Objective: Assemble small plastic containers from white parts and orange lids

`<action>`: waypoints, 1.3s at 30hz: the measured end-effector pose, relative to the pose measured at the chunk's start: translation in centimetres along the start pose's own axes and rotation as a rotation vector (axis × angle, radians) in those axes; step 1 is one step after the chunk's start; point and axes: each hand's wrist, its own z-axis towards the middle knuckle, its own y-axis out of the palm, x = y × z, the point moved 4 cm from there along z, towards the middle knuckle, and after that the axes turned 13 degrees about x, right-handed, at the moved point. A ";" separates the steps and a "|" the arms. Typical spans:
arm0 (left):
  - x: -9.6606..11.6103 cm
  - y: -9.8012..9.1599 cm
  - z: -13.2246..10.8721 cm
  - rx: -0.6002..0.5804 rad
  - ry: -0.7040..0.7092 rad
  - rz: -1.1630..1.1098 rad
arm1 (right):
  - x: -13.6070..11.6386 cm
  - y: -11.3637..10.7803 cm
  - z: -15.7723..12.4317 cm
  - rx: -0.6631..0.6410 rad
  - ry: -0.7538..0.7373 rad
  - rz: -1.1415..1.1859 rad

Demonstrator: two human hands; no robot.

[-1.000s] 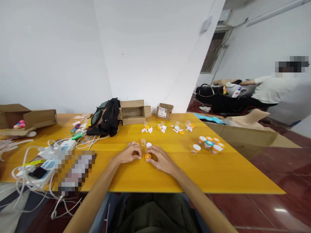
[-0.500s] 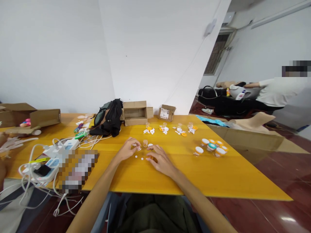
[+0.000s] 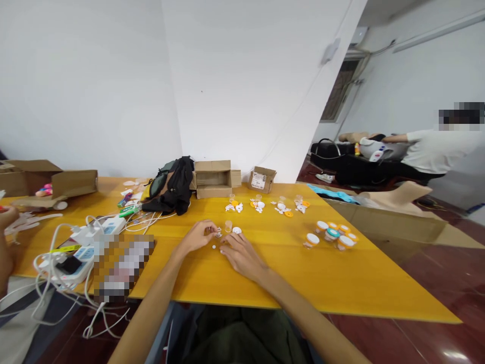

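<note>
My left hand (image 3: 200, 236) rests on the table with thumb and forefinger pinched. At their tips are small white pieces with dark marks (image 3: 219, 232); whether one is between the fingers is not clear. My right hand (image 3: 242, 255) lies palm down, its fingertips drawn together low over the wood. What they grip, if anything, is hidden. A small white disc (image 3: 214, 247) lies between the hands. Just beyond them stand a clear open cup (image 3: 228, 226) and a round white lid (image 3: 237, 230).
Several clear cups stand farther back among white pieces (image 3: 259, 205) and orange lids (image 3: 288, 214). Lidded jars (image 3: 311, 240) cluster at right. Cardboard boxes (image 3: 213, 179) and a black bag (image 3: 178, 184) line the wall. A power strip (image 3: 81, 263) with cables lies at left. Another person (image 3: 435, 146) sits beyond.
My right hand has moved left, its fingers now covering the spot where a second small white disc lay. The orange item under it is no longer visible. My left hand stays nearly in place.
</note>
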 end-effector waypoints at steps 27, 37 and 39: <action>-0.1 1.5 -0.8 -0.225 -0.121 -0.161 | -0.4 0.3 -0.7 0.030 -0.104 -0.085; 0.7 2.9 -0.9 -0.211 -0.050 -0.216 | -1.6 -2.2 -2.8 -0.039 -0.051 -0.114; 0.8 3.3 -0.9 -0.217 -0.059 -0.231 | -1.6 -2.8 -3.4 -0.028 -0.015 -0.109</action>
